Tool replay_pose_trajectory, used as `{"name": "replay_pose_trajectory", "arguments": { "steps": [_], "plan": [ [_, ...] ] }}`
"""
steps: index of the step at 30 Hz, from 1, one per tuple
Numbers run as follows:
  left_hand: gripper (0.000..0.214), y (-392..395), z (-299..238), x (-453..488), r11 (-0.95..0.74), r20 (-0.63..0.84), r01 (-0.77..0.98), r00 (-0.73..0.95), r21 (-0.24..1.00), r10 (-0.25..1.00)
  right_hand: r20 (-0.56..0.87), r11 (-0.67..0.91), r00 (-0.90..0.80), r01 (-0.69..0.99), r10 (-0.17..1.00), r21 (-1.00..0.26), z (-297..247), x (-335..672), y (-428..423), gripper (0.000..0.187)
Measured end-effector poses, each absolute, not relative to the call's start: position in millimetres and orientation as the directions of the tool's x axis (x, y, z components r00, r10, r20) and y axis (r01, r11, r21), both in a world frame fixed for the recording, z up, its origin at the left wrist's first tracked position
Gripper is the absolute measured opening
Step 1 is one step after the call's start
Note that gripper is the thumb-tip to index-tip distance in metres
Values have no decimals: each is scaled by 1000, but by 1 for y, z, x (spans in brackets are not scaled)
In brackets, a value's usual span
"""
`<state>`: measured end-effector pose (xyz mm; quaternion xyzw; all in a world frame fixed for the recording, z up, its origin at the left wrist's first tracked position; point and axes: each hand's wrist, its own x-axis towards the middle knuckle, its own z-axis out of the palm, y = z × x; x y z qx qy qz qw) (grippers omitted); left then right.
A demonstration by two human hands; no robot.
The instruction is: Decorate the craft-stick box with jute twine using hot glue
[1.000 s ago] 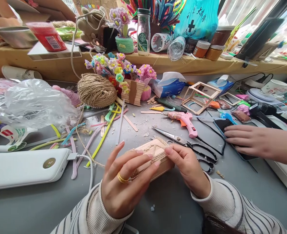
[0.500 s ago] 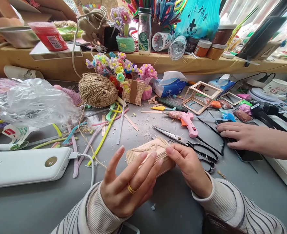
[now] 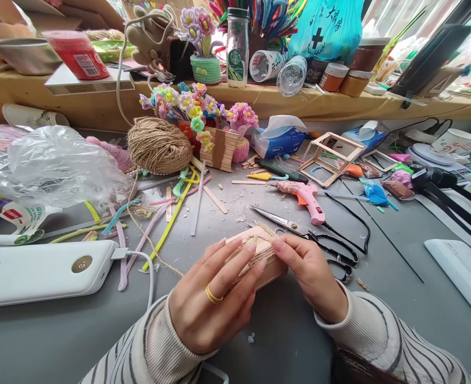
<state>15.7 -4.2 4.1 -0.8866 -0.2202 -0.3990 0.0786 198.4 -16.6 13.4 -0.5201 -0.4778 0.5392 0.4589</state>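
A small pale wooden box point(image 3: 272, 273), partly wound with jute twine point(image 3: 255, 258), is held tilted above the grey table. My left hand point(image 3: 215, 293), with a gold ring, lies over its near left side, fingers closed on it and covering much of the winding. At the right corner, my right hand point(image 3: 307, 272) pinches the box edge and twine between thumb and fingers. A strand of twine trails from behind my left hand to the ball of twine point(image 3: 160, 145). Black-handled scissors point(image 3: 299, 229) lie open just beyond the box.
A pink glue gun point(image 3: 301, 198) lies past the scissors. To the left are a white power bank point(image 3: 43, 273) with a cable, pipe cleaners point(image 3: 171, 229) and a plastic bag point(image 3: 55, 168). A wooden stick frame point(image 3: 329, 157) and tissue pack point(image 3: 281, 140) stand behind.
My left hand's raised index finger has come down onto the box with the others. Another person's hand and the dark phone under it have left the right side.
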Motion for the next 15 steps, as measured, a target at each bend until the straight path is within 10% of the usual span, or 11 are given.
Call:
{"name": "replay_pose_trajectory", "arguments": {
  "steps": [15],
  "plan": [
    [34, -2, 6, 14, -898, 743, 439, 602, -2, 293, -102, -102, -31, 2, 994, -995, 12, 199, -16, 35]
  ]
}}
